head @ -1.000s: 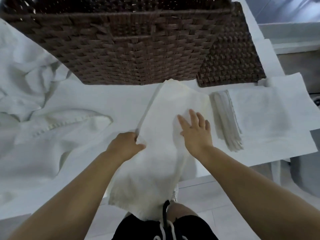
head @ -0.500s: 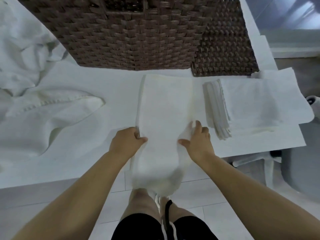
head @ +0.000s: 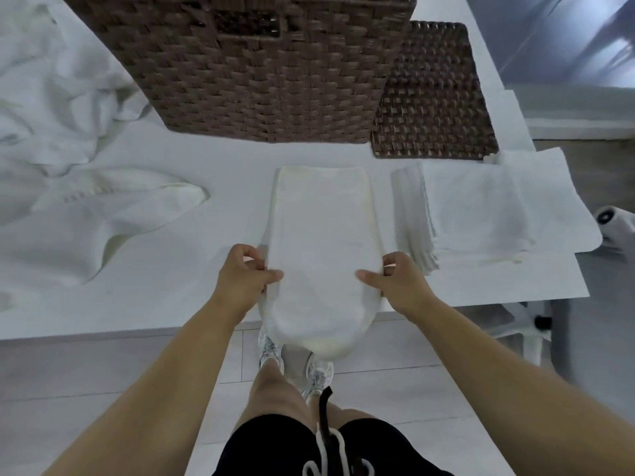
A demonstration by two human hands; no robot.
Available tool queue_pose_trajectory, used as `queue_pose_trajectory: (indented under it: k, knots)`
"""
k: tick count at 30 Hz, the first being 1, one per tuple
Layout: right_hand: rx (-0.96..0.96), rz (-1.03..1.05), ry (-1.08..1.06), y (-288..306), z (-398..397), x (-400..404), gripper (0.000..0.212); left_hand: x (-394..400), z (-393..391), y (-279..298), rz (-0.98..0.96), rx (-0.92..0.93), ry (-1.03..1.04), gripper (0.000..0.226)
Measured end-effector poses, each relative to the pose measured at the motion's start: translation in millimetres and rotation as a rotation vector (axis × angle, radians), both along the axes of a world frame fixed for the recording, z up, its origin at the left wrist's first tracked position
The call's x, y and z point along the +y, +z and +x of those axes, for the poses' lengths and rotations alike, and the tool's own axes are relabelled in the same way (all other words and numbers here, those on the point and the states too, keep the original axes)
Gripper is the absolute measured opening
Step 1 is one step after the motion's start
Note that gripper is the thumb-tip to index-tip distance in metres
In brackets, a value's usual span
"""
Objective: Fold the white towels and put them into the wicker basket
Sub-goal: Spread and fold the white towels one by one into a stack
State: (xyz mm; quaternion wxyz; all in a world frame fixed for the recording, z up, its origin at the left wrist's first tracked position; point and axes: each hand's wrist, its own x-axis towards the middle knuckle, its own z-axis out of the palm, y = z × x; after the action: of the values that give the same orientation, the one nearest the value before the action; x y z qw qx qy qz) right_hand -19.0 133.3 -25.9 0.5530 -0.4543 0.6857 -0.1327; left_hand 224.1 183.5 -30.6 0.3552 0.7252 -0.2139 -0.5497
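Observation:
A long, narrow folded white towel (head: 323,231) lies on the white table (head: 192,290), its near end hanging over the front edge. My left hand (head: 242,280) pinches its left edge and my right hand (head: 395,280) pinches its right edge, thumbs on top. The brown wicker basket (head: 261,73) stands just beyond the towel's far end. A stack of folded white towels (head: 460,211) sits to the right. Unfolded white towels (head: 79,187) lie crumpled on the left.
A flat wicker lid (head: 433,94) lies right of the basket. The stack rests on a white sheet overhanging the table's right edge. The table's front edge runs just behind my hands; tiled floor, my legs and shoes are below.
The towel went from slanted to straight and narrower. My right hand moved from pressing flat on top to pinching the right edge. Both hands now hold the edges near the table's front.

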Motion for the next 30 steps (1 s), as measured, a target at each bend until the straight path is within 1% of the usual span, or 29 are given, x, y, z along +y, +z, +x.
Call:
queue_pose_trajectory:
  k: [2, 3, 5, 7, 9, 11, 12, 14, 16, 20, 22, 24, 26, 30]
  knots:
    - [-0.095, -0.039, -0.096, 13.8, -4.3, 2.6, 0.055, 4.0, -3.0, 15.2, -0.084, 0.019, -0.035, 0.038]
    - [-0.123, -0.076, -0.111, 22.3, -6.1, 3.3, 0.058, 5.5, -5.0, 23.1, -0.131, 0.005, -0.064, 0.038]
    - [-0.152, -0.157, -0.069, 39.0, -10.2, 3.3, 0.059, 8.0, -8.7, 37.2, -0.213, -0.064, -0.113, 0.041]
    - [-0.160, -0.217, 0.047, 54.0, -13.3, 1.8, 0.063, 9.3, -13.2, 50.4, -0.266, -0.149, -0.150, 0.045]
    - [-0.116, -0.263, 0.195, 66.1, -14.9, 0.2, 0.075, 9.6, -18.5, 64.7, -0.291, -0.279, -0.220, 0.057]
    - [0.015, -0.314, 0.318, 78.2, -14.1, -2.2, 0.085, 6.4, -21.8, 76.1, -0.322, -0.436, -0.305, 0.072]
    - [0.078, -0.347, 0.348, 84.5, -13.2, -3.9, 0.085, 3.6, -22.8, 81.0, -0.340, -0.492, -0.325, 0.075]
    - [0.153, -0.438, 0.356, 97.5, -11.6, -7.7, 0.080, -1.5, -25.9, 93.8, -0.374, -0.560, -0.325, 0.074]
    - [0.212, -0.537, 0.350, 107.9, -10.9, -12.5, 0.071, -6.0, -28.5, 105.7, -0.411, -0.604, -0.326, 0.065]
    - [0.248, -0.689, 0.351, 118.7, -13.7, -20.6, 0.045, -12.4, -26.7, 117.4, -0.522, -0.752, -0.379, 0.030]
    - [0.227, -0.751, 0.367, 121.3, -17.6, -25.7, 0.040, -14.4, -21.8, 118.6, -0.515, -0.767, -0.361, 0.022]
    - [0.166, -0.722, 0.410, 123.8, -22.3, -31.3, 0.038, -15.9, -17.9, 122.3, -0.521, -0.756, -0.374, 0.022]
    - [0.064, -0.589, 0.414, 128.5, -25.2, -35.1, 0.034, -19.3, -14.5, 126.5, -0.539, -0.694, -0.423, 0.023]
    - [-0.044, -0.441, 0.322, 130.2, -24.0, -41.0, 0.030, -28.4, -7.0, 127.6, -0.378, -0.488, -0.367, 0.024]
